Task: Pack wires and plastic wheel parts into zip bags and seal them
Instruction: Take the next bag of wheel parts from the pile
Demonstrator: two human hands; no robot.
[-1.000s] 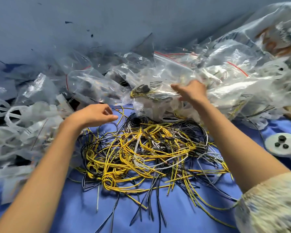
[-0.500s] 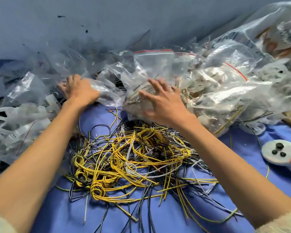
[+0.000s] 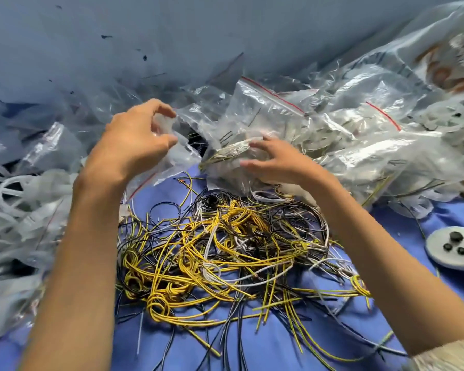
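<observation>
Under everything lies the counter point(image 3: 252, 352), covered in blue cloth, and across its far right side we have a heap of bags point(image 3: 373, 135), red-striped at the zip. They hold wires and pale plastic and seem to be pushed back to keep the working space free.

In the middle sits the tangle of wires point(image 3: 225, 250), yellow, black and white. It lies loose and within reach of both arms, which suits pulling a bunch free for packing. To the left the wheel parts point(image 3: 24, 188), translucent white hoops and spokes, are piled apart from the wires, so the two kinds stay sorted.

Above the far edge of the tangle, our left hand point(image 3: 134, 140) pinches an empty bag point(image 3: 169, 156) between thumb and curled fingers. The bag hangs with its red zip edge down toward the wires, and we judge it needs turning and opening before anything goes in.

Our right hand point(image 3: 276, 162) rests with fingers spread and bent on a packed bag point(image 3: 252, 124) at the front of the heap, gripping nothing, probably nudging it out of the way.

At the right edge lies a pale disc point(image 3: 450, 247) with three small black knobs on it.
</observation>
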